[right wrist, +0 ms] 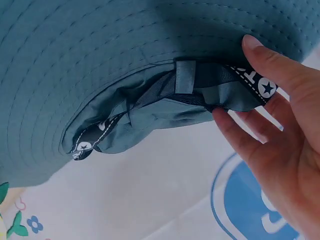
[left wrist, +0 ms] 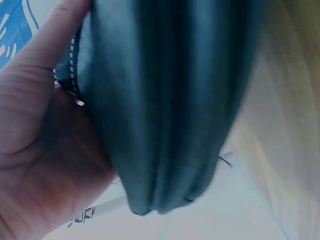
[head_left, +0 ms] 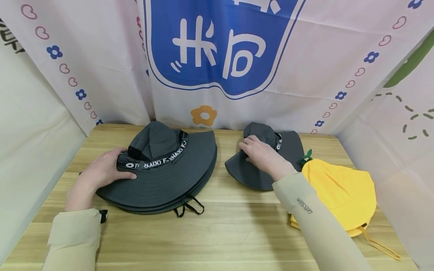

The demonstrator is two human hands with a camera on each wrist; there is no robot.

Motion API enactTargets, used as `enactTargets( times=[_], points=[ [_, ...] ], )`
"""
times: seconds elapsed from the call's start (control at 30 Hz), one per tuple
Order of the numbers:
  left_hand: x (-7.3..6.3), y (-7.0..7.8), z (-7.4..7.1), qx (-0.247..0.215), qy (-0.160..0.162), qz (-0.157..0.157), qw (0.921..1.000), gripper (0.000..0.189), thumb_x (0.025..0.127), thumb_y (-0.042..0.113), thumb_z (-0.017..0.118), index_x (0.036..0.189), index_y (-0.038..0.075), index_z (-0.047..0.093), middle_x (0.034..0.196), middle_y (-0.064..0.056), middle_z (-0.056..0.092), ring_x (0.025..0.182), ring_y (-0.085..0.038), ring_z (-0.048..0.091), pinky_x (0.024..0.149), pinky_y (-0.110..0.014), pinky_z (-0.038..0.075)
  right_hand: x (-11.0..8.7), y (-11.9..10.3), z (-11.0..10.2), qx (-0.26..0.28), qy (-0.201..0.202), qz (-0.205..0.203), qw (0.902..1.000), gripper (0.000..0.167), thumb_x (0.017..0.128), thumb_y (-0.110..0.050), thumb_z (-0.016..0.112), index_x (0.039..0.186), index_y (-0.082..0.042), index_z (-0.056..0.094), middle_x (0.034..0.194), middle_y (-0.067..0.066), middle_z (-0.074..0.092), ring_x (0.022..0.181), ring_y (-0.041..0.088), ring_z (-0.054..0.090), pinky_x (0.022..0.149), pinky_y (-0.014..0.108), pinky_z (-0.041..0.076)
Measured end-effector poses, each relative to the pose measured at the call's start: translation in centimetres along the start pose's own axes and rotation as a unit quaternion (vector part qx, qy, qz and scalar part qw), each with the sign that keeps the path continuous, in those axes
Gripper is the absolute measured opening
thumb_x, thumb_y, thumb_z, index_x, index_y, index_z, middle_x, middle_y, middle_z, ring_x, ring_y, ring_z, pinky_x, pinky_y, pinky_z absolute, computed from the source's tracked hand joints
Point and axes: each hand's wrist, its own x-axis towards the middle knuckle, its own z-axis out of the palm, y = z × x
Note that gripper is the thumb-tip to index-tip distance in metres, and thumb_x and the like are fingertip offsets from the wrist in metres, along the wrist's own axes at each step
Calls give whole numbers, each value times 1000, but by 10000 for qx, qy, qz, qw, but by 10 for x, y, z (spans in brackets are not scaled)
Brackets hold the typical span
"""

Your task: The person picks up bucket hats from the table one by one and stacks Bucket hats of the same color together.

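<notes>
A stack of dark grey wide-brimmed sun hats [head_left: 176, 184] lies at the left of the table, the top one with a black-and-white lettered band [head_left: 156, 163]. My left hand [head_left: 103, 167] grips the top hat at its left side, thumb over the brim and fingers by the crown. In the left wrist view the layered brims [left wrist: 165, 110] pass beside the palm; the fingertips are hidden. Another grey sun hat [head_left: 252, 175] lies at the right. My right hand [head_left: 264, 156] pinches it where crown meets brim, thumb on the brim and fingers at the band [right wrist: 220, 82].
Yellow hats [head_left: 339, 192] with a green leaf trim [head_left: 306, 156] are stacked at the right, partly under my right forearm. A yellow cord [head_left: 379, 244] hangs off them. Black cords [head_left: 190, 205] lie on the wooden table [head_left: 203, 244]. A printed cloth [head_left: 118, 75] rises behind.
</notes>
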Motion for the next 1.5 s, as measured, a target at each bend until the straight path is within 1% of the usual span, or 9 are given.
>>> enactTargets(
  times=[0.23,0.4,0.6,0.77,0.93,1.1,1.3,1.4,1.5],
  points=[
    [7,11,10,-230,299,315,9988,105,74,55,83,147,-5,38,145,-36,43,132,-55,41,107,-67,34,-11,-5,-26,556,582,-125,9967,25,88,-9,76,109,-7,63,110,15,61,118,33,52,86,42,55],
    [10,24,15,-324,390,465,9976,101,76,51,84,148,-3,37,147,-34,44,135,-52,42,108,-66,35,-15,-18,-44,650,960,-315,9928,29,91,-7,72,119,-14,69,108,11,63,118,30,52,75,37,59],
    [13,40,23,-322,522,732,9954,96,76,47,84,147,-2,40,144,-32,49,132,-51,47,107,-64,38,-13,-42,-63,412,894,-503,9939,50,95,3,62,138,-23,62,109,10,59,118,26,50,62,30,55],
    [15,50,29,-452,715,1036,9910,89,76,46,85,145,7,45,139,-26,57,127,-47,53,104,-62,42,-9,-60,-71,196,892,-592,9941,59,96,8,57,142,-29,57,112,8,58,120,23,49,55,26,52],
    [16,56,34,-598,819,1284,9865,84,76,38,87,144,10,46,135,-20,61,124,-42,58,102,-58,45,0,-71,-69,283,891,-761,9927,54,96,3,59,141,-28,58,114,5,60,120,20,49,62,25,54],
    [20,67,42,-905,597,1455,9834,81,81,37,83,146,9,44,139,-19,59,126,-39,57,104,-56,45,12,-79,-58,686,1164,-1141,9843,39,95,-3,65,130,-20,67,117,3,64,123,19,52,84,25,57],
    [19,82,46,-1186,225,1609,9796,63,101,37,59,150,4,39,153,-21,43,140,-41,43,112,-58,38,24,-89,-40,1021,1536,-1359,9734,27,93,-7,69,119,-16,71,115,3,66,120,19,55,93,26,54],
    [14,91,42,-1549,421,1714,9720,51,108,38,42,150,8,42,157,-17,39,144,-37,38,114,-58,34,29,-96,-34,1111,1529,-1363,9725,27,94,-7,69,119,-16,70,115,2,65,119,19,54,91,26,55],
    [8,100,37,-1840,526,1990,9611,42,108,35,42,143,15,51,149,-9,51,135,-28,50,109,-51,42,33,-102,-30,1199,1529,-1374,9713,27,94,-7,69,119,-17,70,116,2,65,119,19,53,89,27,56]
  ],
)
